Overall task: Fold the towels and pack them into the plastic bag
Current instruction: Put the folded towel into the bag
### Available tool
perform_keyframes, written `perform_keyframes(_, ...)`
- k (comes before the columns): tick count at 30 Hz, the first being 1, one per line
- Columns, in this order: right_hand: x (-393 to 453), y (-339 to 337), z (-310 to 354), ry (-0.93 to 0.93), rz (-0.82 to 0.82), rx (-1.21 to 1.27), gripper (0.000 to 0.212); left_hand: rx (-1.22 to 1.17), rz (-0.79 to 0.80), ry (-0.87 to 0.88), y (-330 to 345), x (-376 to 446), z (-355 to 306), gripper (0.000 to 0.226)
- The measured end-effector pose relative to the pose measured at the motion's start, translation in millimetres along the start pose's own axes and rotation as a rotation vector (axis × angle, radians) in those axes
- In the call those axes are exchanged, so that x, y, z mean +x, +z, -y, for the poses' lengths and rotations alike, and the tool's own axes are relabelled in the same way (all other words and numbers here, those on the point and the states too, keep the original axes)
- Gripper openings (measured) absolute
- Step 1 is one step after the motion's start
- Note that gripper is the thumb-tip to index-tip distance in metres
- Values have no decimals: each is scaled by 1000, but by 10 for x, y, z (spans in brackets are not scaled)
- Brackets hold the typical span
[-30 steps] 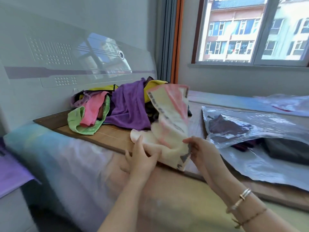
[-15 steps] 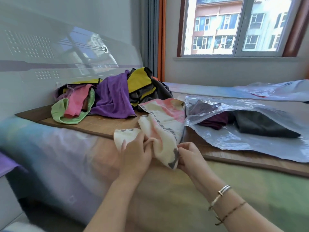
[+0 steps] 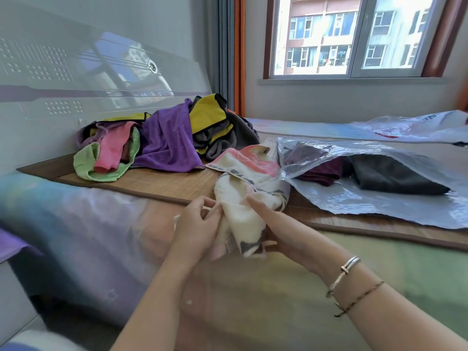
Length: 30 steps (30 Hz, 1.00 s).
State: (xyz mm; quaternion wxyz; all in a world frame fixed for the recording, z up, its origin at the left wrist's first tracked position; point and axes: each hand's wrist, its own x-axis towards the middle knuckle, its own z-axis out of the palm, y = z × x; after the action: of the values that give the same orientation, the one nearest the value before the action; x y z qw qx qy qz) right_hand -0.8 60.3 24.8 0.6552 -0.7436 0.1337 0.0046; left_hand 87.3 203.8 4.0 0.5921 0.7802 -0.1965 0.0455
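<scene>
Fingers [image 3: 215, 211] of the left hand [image 3: 195, 229] curl round the soft cream-and-pink towel [image 3: 243, 198], pinching its fluffy bunched edge; the right hand [image 3: 276, 231] grips the same terry cloth from the other side. The towel trails back onto the woven mat [image 3: 162, 183] on the bed, beside the crinkly clear plastic bag [image 3: 379, 198] holding dark folded towels [image 3: 390, 176]. Behind it, a rumpled heap: purple towel [image 3: 167, 143], pink [image 3: 114, 150], green [image 3: 88, 165]
</scene>
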Motion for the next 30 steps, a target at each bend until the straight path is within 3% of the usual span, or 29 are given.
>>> perform_keyframes(2,-86,-44,41,-30,9,84,34,-70,5,-42,-13,14,11,14)
perform_keyframes(4,-185,-90,81,-43,-42,164,19,-65,-31,-7,-23,-26,-20,12)
perform_keyframes(7,-263,-126,112,-102,-196,239,3,140,-126,241,-36,-151,-173,20)
perform_keyframes(9,-290,-123,143,-123,-183,351,6,114,-45,349,-20,-250,-315,21)
perform_keyframes(12,-310,-144,155,-140,-90,391,21,-166,253,212,7,-413,-467,19)
perform_keyframes(14,-298,-176,141,-162,-63,331,26,-128,246,166,32,-461,-457,36)
perform_keyframes(16,-293,-174,134,-178,-31,278,31,-34,142,176,38,-449,-440,38)
perform_keyframes(18,-298,-150,139,-206,10,161,30,-66,109,114,18,-410,-422,29)
perform_keyframes(22,-328,-108,148,-282,15,-50,31,-300,201,-78,-66,-313,-375,7)
perform_keyframes(25,-290,-118,89,-422,-223,-200,16,-330,157,-111,-115,-249,-321,12)
perform_keyframes(27,-206,-153,12,-540,-412,-532,24,-308,152,-94,-123,-249,-309,11)
perform_keyframes(30,-41,-136,-129,-617,-439,-980,36,-290,171,-37,-91,-270,-295,10)
